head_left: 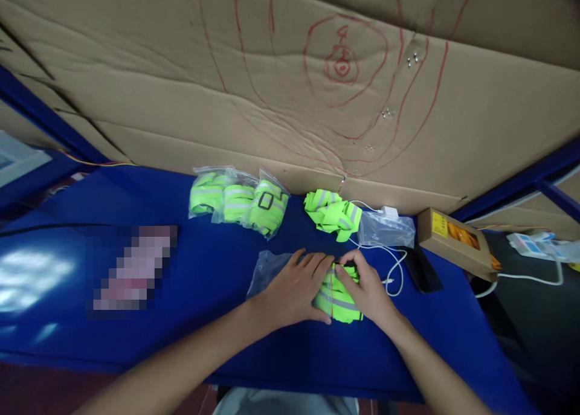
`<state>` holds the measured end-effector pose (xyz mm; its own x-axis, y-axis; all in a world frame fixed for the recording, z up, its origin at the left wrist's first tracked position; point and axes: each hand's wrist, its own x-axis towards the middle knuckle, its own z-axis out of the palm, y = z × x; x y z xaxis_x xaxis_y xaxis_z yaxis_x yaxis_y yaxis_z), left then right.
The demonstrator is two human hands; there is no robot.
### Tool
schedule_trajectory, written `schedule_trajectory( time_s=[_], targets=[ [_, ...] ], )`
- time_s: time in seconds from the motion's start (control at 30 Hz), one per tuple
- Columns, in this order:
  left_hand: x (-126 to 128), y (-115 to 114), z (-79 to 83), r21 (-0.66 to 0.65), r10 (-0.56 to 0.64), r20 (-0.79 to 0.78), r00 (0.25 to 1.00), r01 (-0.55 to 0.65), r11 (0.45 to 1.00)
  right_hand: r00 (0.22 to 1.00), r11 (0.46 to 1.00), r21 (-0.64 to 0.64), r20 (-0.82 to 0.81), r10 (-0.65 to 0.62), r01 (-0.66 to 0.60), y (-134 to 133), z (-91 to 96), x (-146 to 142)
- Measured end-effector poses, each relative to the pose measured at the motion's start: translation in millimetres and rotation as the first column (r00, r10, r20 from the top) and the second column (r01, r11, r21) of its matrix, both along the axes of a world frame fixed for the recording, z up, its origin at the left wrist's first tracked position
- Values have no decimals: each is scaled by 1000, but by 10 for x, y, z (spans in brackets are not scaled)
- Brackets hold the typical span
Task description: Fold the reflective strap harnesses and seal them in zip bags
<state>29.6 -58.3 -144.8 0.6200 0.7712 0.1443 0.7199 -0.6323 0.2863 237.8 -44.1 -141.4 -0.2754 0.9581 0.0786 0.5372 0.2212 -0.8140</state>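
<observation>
A bundle of neon-yellow reflective strap (341,303) with grey stripes lies on the blue table in front of me, partly inside a clear plastic bag (267,269). A thin red line crosses the bundle near the bag's mouth. My left hand (296,291) wraps over the bag and the bundle's left side, thumb at the lower edge and fingers at the top. At the bundle's upper right, my right hand (367,288) is closed, with thumb and forefinger against the strap and the bag's edge. The exact grip between those fingertips is hard to make out.
Several bagged strap rolls (238,202) stand at the back left. A loose strap pile (333,214) lies behind my hands. To the right are a flat clear bag (387,229), a white cable (401,261), a dark phone (422,269) and a cardboard box (457,246). A cardboard wall (158,89) rises behind.
</observation>
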Motion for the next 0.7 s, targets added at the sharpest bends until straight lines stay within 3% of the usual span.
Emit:
schedule_trajectory(
  time_s=[0.23, 0.4, 0.47, 0.7],
  targets=[
    [22, -4, -8, -19, -12, 4, 1000, 12, 1000, 986, 987, 30, 48, 159, -161, -85, 25, -5],
    [82, -52, -29, 24, -4, -13, 1000, 4, 1000, 993, 995, 11, -67, -98, 99, -134, -128, -105],
    [87, -54, -23, 36, 17, 2, 1000, -17, 999, 987, 992, -53, -105, -120, 115, -126, -130, -116],
    [-5, 36, 66, -21, 129, 99, 987, -128, 992, 960, 955, -274, -279, 34, -114, -65, 100, -23]
  ],
)
